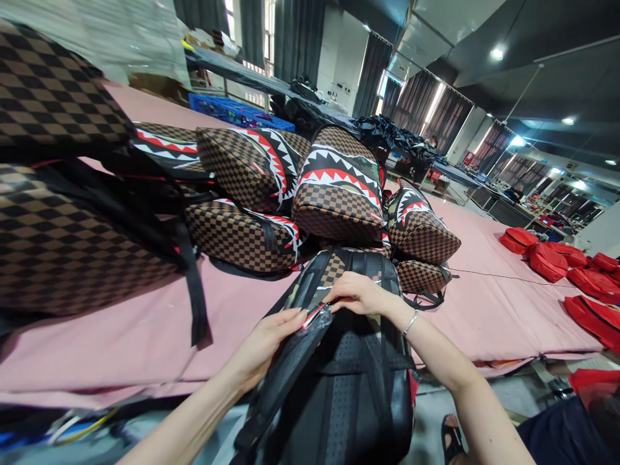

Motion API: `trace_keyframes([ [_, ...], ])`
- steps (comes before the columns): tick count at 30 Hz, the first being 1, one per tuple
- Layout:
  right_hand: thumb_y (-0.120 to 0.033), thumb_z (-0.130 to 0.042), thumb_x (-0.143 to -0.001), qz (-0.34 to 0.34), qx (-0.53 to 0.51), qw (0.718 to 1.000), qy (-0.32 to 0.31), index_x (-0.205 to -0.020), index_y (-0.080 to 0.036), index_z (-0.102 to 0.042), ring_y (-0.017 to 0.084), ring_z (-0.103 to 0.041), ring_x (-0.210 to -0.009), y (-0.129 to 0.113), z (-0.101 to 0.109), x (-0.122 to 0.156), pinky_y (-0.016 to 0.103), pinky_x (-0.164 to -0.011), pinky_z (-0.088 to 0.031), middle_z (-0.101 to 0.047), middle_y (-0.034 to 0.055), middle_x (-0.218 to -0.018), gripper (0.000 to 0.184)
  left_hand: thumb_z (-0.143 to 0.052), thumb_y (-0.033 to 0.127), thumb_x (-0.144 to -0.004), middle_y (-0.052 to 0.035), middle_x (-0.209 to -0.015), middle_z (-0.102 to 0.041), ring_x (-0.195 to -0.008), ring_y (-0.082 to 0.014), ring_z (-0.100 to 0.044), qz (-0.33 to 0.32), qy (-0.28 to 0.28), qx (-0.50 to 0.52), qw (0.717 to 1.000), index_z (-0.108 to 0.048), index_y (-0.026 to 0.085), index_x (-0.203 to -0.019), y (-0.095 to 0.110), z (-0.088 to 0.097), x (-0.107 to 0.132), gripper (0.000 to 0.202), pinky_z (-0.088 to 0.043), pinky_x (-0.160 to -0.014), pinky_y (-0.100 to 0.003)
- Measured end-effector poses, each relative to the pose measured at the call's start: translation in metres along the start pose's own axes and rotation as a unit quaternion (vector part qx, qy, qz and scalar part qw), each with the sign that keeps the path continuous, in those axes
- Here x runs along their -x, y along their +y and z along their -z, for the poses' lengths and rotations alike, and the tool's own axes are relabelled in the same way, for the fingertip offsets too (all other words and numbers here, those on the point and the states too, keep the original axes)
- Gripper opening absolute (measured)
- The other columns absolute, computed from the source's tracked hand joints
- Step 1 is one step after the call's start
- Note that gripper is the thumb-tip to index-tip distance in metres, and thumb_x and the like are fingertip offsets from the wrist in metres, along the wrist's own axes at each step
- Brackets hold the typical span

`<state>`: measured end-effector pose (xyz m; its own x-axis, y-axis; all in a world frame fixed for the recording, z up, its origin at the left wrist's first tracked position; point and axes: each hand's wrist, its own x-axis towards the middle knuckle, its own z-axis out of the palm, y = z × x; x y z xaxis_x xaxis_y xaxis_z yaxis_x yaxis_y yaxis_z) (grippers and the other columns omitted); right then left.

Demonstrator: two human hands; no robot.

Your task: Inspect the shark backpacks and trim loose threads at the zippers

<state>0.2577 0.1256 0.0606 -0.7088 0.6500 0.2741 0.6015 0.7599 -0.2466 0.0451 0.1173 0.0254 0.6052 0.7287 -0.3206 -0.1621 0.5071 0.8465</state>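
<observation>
A black backpack (339, 381) with brown checkered and camouflage parts stands upright at the table's near edge, its padded back and straps facing me. My left hand (278, 332) pinches the edge of its shoulder strap (300, 355). My right hand (356, 294), with a bracelet on the wrist, pinches the same strap a little farther up. Between the two hands shows a small red and white strip (314, 316) with something clear and shiny beside it; its kind I cannot make out. My right fingertips are partly hidden by the hand.
Checkered backpacks with shark-teeth prints (339, 187) are piled on the pink-covered table (237, 316) beyond. More checkered bags (72, 239) stack at the left. Red pouches (547, 258) lie at the right. A blue crate (237, 111) sits behind. Someone's sandaled foot (453, 436) shows below.
</observation>
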Motion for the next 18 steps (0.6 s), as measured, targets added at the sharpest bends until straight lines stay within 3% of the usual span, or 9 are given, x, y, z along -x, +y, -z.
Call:
trace_keyframes([
  [5,-0.029,-0.06,-0.085,-0.003,0.018,1.0,-0.011,-0.092,-0.016,-0.063,0.015,-0.056,-0.086,-0.009,0.004,-0.001,0.027,-0.082,-0.044,-0.066,0.0046,-0.087,0.015,-0.081,0.044,-0.05,-0.0011,-0.066,-0.066,-0.059,-0.0108,-0.055,-0.013,0.002,-0.007,1.0,-0.066,0.014,-0.069,-0.001,-0.002,-0.004,0.038,-0.043,-0.056,-0.019],
  [10,-0.027,-0.057,-0.087,-0.018,0.029,0.998,0.05,-0.089,-0.016,-0.063,0.015,-0.058,-0.083,-0.02,-0.001,0.011,0.027,-0.08,-0.044,-0.067,0.0049,-0.086,0.013,-0.078,0.05,-0.051,-0.0018,-0.062,-0.064,-0.058,-0.0133,-0.055,-0.022,0.019,-0.005,1.0,-0.067,0.014,-0.068,-0.004,-0.007,-0.002,0.042,-0.045,-0.059,-0.023],
  [15,-0.031,-0.054,-0.088,-0.149,0.031,0.968,0.199,-0.093,-0.016,-0.063,0.015,-0.058,-0.082,-0.043,-0.017,0.041,0.028,-0.079,-0.045,-0.066,0.0061,-0.087,0.018,-0.073,0.053,-0.058,-0.0018,-0.058,-0.063,-0.05,-0.0129,-0.054,-0.002,0.053,0.031,0.998,-0.066,0.014,-0.069,-0.01,-0.018,0.004,0.041,-0.041,-0.046,-0.022],
  [18,-0.032,-0.054,-0.088,-0.231,0.03,0.942,0.243,-0.095,-0.017,-0.063,0.015,-0.058,-0.077,-0.06,-0.023,0.059,0.026,-0.073,-0.047,-0.064,0.005,-0.083,0.019,-0.071,0.046,-0.063,-0.0052,-0.069,-0.069,-0.062,-0.0172,-0.061,0.014,0.042,0.064,0.997,-0.068,0.015,-0.079,-0.016,-0.026,0.008,0.035,-0.047,-0.054,-0.024],
])
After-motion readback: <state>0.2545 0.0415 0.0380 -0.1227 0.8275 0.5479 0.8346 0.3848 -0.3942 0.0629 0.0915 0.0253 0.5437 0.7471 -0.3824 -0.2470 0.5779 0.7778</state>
